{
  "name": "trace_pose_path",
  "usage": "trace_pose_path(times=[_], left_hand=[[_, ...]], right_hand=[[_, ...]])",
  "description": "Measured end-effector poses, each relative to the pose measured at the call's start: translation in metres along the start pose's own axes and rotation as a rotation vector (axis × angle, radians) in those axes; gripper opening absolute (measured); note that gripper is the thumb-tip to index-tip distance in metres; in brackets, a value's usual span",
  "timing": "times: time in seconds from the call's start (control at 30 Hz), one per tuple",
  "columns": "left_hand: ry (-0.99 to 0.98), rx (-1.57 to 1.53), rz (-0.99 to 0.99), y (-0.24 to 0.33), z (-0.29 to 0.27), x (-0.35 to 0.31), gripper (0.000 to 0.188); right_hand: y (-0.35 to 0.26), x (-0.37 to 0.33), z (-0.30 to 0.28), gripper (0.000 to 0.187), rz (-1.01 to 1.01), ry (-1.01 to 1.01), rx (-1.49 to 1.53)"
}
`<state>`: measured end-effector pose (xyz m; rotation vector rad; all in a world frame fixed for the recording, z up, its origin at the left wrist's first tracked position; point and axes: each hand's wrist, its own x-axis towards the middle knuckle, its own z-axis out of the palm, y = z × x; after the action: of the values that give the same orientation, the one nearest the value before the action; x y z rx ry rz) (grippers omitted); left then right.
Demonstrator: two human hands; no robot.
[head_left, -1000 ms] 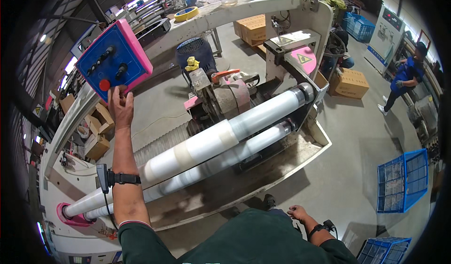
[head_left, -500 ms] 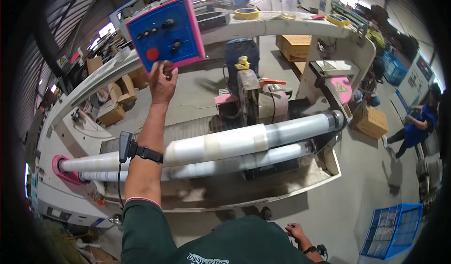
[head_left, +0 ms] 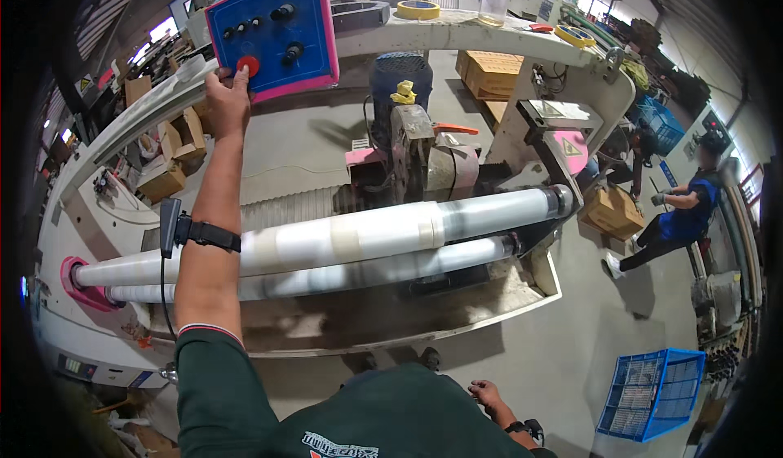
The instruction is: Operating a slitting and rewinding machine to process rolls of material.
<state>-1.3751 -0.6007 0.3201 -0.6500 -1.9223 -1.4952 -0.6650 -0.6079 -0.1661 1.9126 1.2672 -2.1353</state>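
Grey floor (head_left: 571, 315) surrounds the white machine (head_left: 351, 234), where the left grip (head_left: 228, 101), closure unclear, touches a red button (head_left: 250, 65).

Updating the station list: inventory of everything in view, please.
Control panel: 1, blue and pink, upper left
Button: 1, red, on panel
Knobs: 5, black, on panel
Rollers: 2, white, across centre
Motor: 1, dark blue, behind rollers
Tape rolls: 2+, yellow, on top beam
Cup: 1, clear, on top beam
Crates: 2+, blue, right
Boxes: several, brown, left, back, right
Co-worker: 1+, blue garment, right
Wristbands: 2, black, one per arm
Left hand: 1, bare, fingers at button
Right hand: 1, bare, lower centre
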Motion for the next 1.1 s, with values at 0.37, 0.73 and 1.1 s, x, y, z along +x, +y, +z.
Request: trace_pose_path(times=[0.37,0.73,1.1], left_hand=[[-0.003,-0.081,-0.010,-0.018,0.006,0.000,0.030],[-0.024,-0.114,0.026,-0.002,0.001,-0.008,0.027],[-0.027,-0.123,0.004,0.003,0.000,-0.011,0.025]], right_hand=[[-0.006,-0.003,-0.002,0.040,0.008,0.001,-0.053],[-0.017,-0.008,-0.002,0.043,-0.002,-0.008,-0.084],[-0.028,-0.011,0.002,0.041,-0.022,-0.021,-0.109]])
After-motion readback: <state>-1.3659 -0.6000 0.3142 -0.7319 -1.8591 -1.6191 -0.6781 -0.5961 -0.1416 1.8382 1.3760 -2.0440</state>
